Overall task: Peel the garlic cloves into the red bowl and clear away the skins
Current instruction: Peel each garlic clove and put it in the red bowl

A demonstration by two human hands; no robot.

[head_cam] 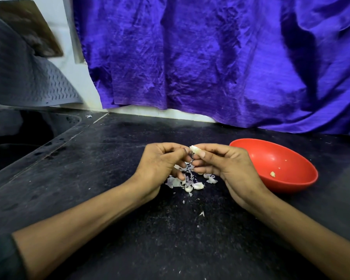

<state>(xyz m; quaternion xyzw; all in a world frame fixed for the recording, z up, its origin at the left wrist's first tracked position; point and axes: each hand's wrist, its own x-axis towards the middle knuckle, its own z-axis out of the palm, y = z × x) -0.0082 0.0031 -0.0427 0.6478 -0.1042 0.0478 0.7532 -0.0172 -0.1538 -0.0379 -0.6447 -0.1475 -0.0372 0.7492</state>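
Up close, the right hand (226,168) pinches a clove (194,149) over a black counter (101,162); the left hand (160,164) curls against it. Skins (187,179) lie beneath, bowl (291,158) right, purple cloth (210,57) behind, sink (18,136) left.

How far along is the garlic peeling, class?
Early. The red bowl holds one small peeled piece and crumbs. The right hand pinches a clove while the left hand picks at it. Cloves and loose skins remain on the counter, uncleared.
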